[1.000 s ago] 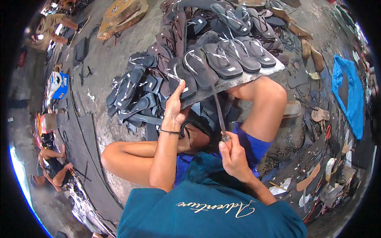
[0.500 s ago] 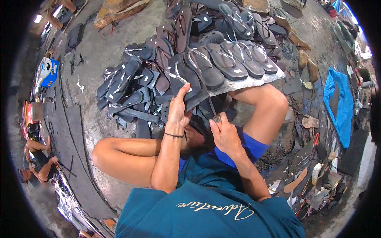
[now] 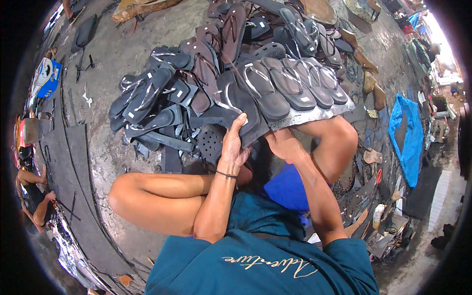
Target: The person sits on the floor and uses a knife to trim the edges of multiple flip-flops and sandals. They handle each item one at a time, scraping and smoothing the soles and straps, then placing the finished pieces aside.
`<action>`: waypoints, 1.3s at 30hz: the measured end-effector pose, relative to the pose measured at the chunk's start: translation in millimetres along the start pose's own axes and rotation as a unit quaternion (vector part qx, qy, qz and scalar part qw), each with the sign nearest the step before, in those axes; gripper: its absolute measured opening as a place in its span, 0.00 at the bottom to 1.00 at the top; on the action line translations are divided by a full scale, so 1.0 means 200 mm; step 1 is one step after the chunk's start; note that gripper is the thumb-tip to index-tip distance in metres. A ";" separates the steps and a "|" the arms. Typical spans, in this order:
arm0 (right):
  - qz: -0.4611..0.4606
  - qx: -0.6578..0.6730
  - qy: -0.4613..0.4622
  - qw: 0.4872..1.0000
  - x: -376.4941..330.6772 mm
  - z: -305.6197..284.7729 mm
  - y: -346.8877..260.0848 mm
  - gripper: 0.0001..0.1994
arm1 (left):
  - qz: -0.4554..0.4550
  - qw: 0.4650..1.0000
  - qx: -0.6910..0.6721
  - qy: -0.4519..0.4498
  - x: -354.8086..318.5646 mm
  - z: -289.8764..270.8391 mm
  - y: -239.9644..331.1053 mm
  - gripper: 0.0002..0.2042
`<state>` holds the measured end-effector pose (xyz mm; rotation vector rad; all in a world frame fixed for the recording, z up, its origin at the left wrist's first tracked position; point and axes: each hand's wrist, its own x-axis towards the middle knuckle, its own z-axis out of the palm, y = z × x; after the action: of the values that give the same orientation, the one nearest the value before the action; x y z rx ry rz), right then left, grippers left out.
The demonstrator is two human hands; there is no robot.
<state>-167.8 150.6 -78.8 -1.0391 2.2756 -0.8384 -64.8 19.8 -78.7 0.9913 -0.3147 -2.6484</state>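
Concrete floor (image 3: 128, 54) under sandal heap (image 3: 196, 83); left hand (image 3: 235, 142) grips a dark sandal (image 3: 241, 105), right hand's (image 3: 285, 145) grip unclear.

Teal shirt, blue shorts, black wristband (image 3: 226, 174)

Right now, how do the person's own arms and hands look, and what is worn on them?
Both forearms are bare, with no gloves on the left hand or right hand. A thin dark band circles the left wrist. The short teal sleeves of a T-shirt cover the upper arms. No rings or watch are visible.
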 end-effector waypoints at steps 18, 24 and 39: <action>0.046 -0.015 0.021 0.999 0.42 0.31 -0.04 0.27 | -0.027 0.995 -0.091 -0.030 -0.11 0.02 0.06 0.14; 0.158 0.236 0.113 0.952 0.71 0.55 -0.22 0.30 | 0.100 0.993 0.056 -0.005 -0.43 -0.01 0.20 0.21; 0.103 0.421 0.170 0.885 -0.53 -0.21 -0.42 0.16 | -0.070 0.985 0.156 -0.035 0.16 0.16 0.07 0.15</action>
<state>-93.0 204.1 28.1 -0.2542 1.8630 -1.7866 -106.4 -1.3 -69.5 1.0446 -0.7209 -2.8235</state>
